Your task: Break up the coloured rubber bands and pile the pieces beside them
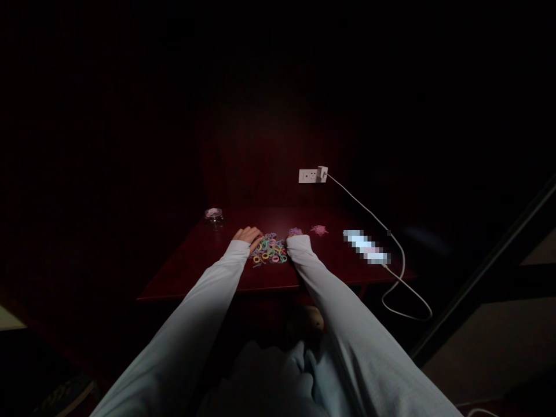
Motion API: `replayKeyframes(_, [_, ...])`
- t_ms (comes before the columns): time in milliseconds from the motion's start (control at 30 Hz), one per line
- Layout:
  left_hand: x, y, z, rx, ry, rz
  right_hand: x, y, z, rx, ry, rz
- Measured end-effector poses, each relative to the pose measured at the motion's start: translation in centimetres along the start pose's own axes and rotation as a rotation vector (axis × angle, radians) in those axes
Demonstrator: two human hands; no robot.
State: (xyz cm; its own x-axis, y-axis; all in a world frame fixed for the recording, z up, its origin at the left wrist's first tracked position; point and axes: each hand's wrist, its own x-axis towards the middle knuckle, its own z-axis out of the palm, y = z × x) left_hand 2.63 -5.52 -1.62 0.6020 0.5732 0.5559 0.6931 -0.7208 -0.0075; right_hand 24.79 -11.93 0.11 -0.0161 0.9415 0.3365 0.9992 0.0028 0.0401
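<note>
A loose heap of small multicoloured elastic hair bands (269,250) lies in the middle of the dark red table (195,269). My left hand (248,236) rests at the heap's left side, its fingertips touching the bands, with nothing visible in it. My right hand (294,242) sits at the heap's right side, mostly hidden by its pale blue sleeve. Just beyond it is a small clump of purple bands (295,231). A smaller clump of pink bands (319,230) lies further right.
A small glass jar (214,215) holding pink bands stands at the far left of the table. A pixelated object (366,247) lies to the right. A white cable (365,205) runs from a charger in a wall socket strip (311,175) and loops below the table edge.
</note>
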Motion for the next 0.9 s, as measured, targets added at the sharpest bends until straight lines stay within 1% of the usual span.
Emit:
replayKeyframes(67, [0.0,0.1,0.0,0.005,-0.002,-0.007,0.2,-0.9,-0.2,0.017,-0.092,-0.008])
replayKeyframes(133, [0.1,0.4,0.0,0.01,-0.002,-0.019,0.2,-1.8,-0.5,0.035,-0.128,-0.01])
replayKeyframes(233, [0.3,1.1,0.1,0.014,0.002,-0.049,-0.1,-2.7,-1.0,0.058,-0.102,-0.006])
replayKeyframes(300, [0.6,1.5,0.2,0.014,0.003,-0.07,-0.4,-2.7,-1.3,0.068,-0.077,-0.006])
replayKeyframes(467, [1.1,2.1,0.5,-0.002,-0.013,-0.091,-1.6,-1.1,-2.4,0.089,0.001,-0.05])
replayKeyframes(600, [1.0,2.2,0.5,-0.007,-0.015,-0.085,-1.7,-0.2,-2.9,0.121,0.037,-0.109])
replayKeyframes(733, [1.0,2.4,0.4,0.0,-0.016,-0.074,-1.4,-0.8,-2.8,0.161,0.068,-0.143])
replayKeyframes(900, [1.0,2.5,0.4,0.014,-0.014,-0.063,-1.2,-2.0,-2.6,0.188,0.061,-0.2])
